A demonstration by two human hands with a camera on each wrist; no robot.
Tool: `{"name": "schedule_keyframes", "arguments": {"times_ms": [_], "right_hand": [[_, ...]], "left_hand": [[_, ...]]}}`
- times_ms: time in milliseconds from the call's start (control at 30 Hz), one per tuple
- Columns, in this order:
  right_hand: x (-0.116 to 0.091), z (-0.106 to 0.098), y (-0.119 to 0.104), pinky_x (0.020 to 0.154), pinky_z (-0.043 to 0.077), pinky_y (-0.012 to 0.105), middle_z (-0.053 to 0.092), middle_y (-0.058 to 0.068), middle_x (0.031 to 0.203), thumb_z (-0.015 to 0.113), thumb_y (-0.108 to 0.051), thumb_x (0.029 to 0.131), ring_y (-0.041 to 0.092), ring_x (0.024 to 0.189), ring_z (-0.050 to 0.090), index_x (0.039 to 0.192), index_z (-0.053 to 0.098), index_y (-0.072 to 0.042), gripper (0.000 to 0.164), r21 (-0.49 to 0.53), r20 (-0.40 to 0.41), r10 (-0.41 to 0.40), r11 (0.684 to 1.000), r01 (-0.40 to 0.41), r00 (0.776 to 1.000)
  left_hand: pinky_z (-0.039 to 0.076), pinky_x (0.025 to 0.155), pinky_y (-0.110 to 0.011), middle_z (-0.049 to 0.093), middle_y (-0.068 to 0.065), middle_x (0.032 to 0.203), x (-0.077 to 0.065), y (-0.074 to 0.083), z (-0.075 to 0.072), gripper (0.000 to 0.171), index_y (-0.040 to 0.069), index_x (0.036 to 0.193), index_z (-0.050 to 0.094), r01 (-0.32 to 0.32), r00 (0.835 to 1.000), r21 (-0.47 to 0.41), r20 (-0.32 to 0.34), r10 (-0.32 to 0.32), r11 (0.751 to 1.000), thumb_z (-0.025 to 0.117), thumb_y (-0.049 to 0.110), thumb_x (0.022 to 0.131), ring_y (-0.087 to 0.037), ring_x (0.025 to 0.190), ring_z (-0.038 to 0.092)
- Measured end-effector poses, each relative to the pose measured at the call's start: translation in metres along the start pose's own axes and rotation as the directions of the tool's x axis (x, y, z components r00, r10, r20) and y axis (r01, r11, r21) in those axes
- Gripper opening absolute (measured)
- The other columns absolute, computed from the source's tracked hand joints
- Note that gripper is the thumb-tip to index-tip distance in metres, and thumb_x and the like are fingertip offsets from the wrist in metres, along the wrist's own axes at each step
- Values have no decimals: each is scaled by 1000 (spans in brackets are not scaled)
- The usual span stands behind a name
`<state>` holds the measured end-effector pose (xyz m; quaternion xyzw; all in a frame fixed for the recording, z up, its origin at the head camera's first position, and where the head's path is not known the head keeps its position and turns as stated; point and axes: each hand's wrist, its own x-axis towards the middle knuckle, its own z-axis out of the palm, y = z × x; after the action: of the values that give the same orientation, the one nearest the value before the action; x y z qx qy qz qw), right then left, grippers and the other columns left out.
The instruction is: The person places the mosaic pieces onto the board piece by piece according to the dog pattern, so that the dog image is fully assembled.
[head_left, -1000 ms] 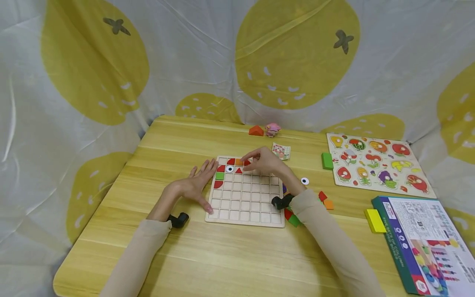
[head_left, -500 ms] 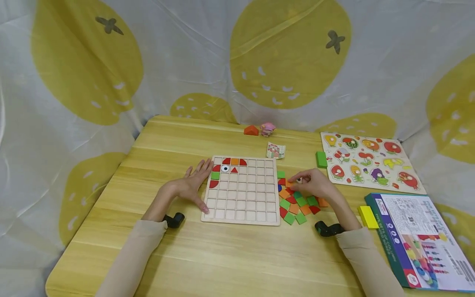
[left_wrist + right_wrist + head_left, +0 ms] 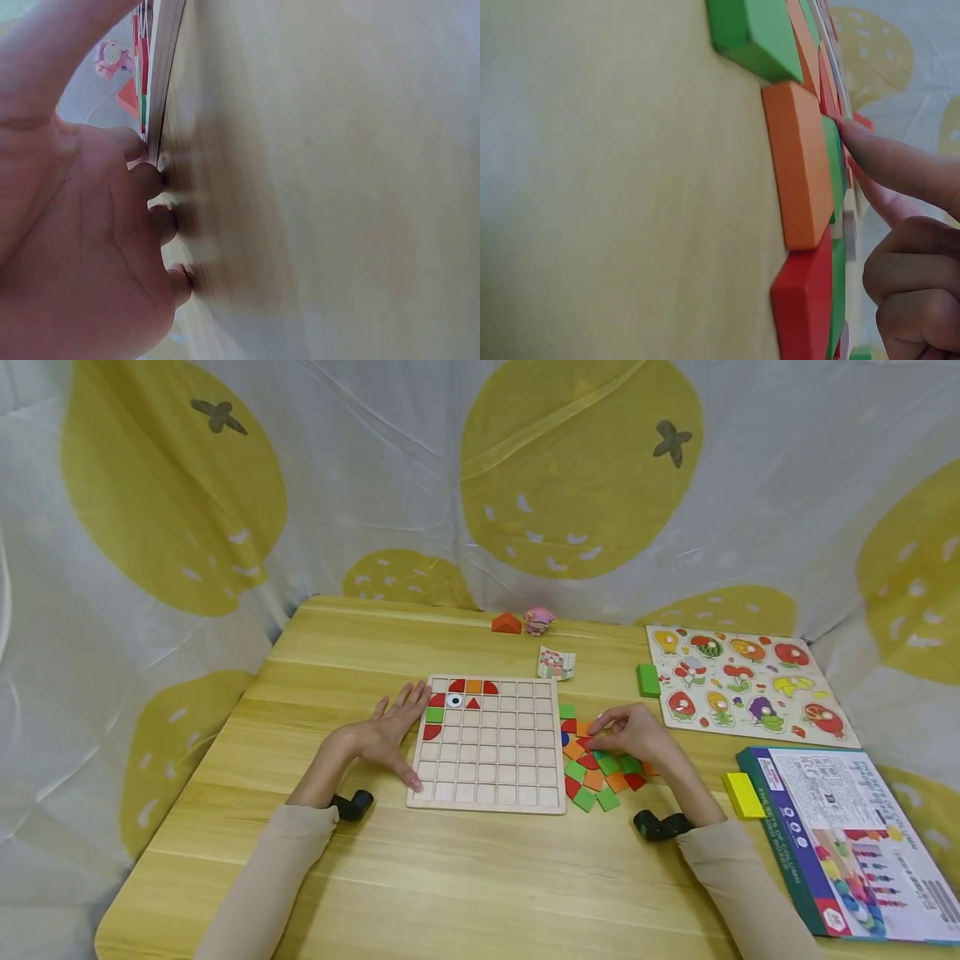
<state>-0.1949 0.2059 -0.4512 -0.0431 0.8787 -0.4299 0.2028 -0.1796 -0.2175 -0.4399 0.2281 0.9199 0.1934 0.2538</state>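
My left hand (image 3: 386,745) lies spread along the left edge of the square wooden grid board (image 3: 487,760), its thumb on the lower-left corner. In the left wrist view, the palm of the left hand (image 3: 90,232) shows beside the board's edge (image 3: 161,75). Red, orange and green pieces and a round eye piece (image 3: 454,701) sit in the upper-left cells. My right hand (image 3: 633,735) is over the loose coloured blocks (image 3: 592,780), thumb and index finger reaching down among them near a red piece. In the right wrist view, its fingertips meet the pile behind an orange block (image 3: 799,165); whether they pinch one is hidden.
A small pattern card (image 3: 556,663) lies behind the board, with a red-orange block (image 3: 506,623) and a pink figurine (image 3: 538,620) farther back. To the right are a fruit puzzle (image 3: 750,689), a green block (image 3: 648,680), a yellow block (image 3: 743,796) and a printed box (image 3: 862,843).
My right hand has left the board's upper cells and moved right to the loose blocks, where it has shifted only slightly since. The left hand stays at the board's edge.
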Motion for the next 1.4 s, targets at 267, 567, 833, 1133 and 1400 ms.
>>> {"name": "schedule_keyframes", "arguments": {"times_ms": [267,567,833,1133,1400], "right_hand": [[-3,-2,3,50,30,24,50,-6,58,85,-30,71,14,56,38,90,73,-6,33,-22,-40,62,998,-63,997],[0,-3,2,48,32,23,49,-5,57,82,-23,77,13,53,39,97,73,-4,29,9,-15,64,998,-64,998],[1,-1,-3,46,33,24,42,-4,53,85,-25,73,14,48,41,97,71,-7,33,-87,-54,37,995,-42,998],[5,-4,-15,45,28,25,34,-3,53,80,-24,78,14,48,32,99,74,-10,26,-142,5,-53,988,53,999],[29,33,-69,48,23,23,30,-3,51,80,-23,79,12,48,25,97,76,-14,21,-141,105,-237,958,251,966]], "left_hand": [[-9,116,-65,-23,-14,161,0,1,0,150,7,154,-13,1,1000,-1,6,-1,1000,88,55,53,-37,149,-20],[-8,116,-66,-22,-14,161,1,0,0,150,8,154,-13,2,1000,-5,5,-2,1000,88,56,53,-37,149,-20],[-8,116,-66,-23,-14,161,0,0,1,150,7,153,-14,1,1000,-11,1,-1,1000,88,55,54,-37,148,-20],[-8,117,-65,-22,-13,161,-3,0,-2,150,8,154,-12,14,1000,9,1,-14,1000,88,57,53,-36,149,-20],[-9,116,-66,-23,-14,161,0,-1,1,150,8,154,-14,-3,1000,3,2,3,1000,87,57,54,-37,148,-19]]}}
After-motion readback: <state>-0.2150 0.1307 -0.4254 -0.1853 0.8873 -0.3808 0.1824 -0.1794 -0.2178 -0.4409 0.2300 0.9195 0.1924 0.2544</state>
